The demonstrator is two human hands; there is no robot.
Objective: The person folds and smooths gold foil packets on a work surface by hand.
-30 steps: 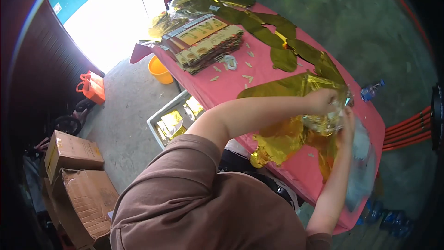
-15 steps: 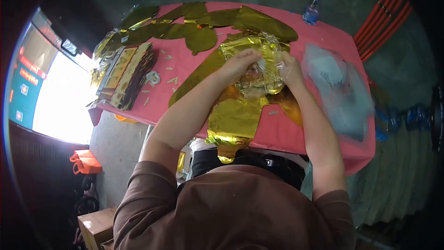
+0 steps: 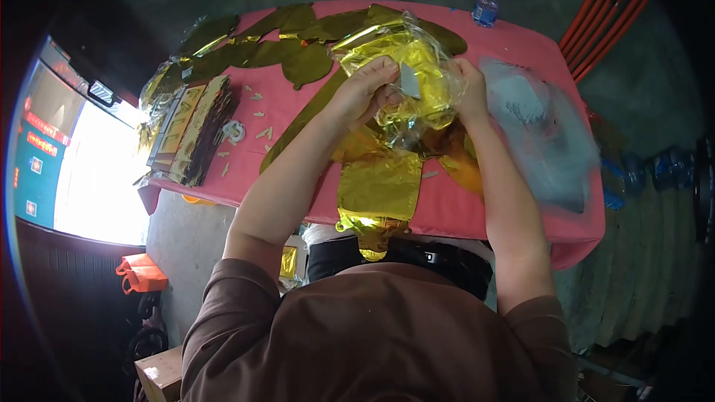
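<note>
Both hands, left hand [image 3: 365,89] and right hand [image 3: 469,93], grip a clear-wrapped gold foil bundle [image 3: 410,74] above the pink table [image 3: 462,208].

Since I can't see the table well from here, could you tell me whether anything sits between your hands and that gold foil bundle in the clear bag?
Nothing does: the left hand and right hand both already grip the bagged gold foil bundle.

Looks like a small packing workshop or stockroom, garage-type. Bare concrete floor [image 3: 186,231], pink-covered counter [image 3: 447,208] with gold foil balloons [image 3: 298,59] laid out flat, stack of printed retail cards [image 3: 190,130], cardboard box [image 3: 160,376] on floor, open doorway [image 3: 97,179] to daylight.
</note>
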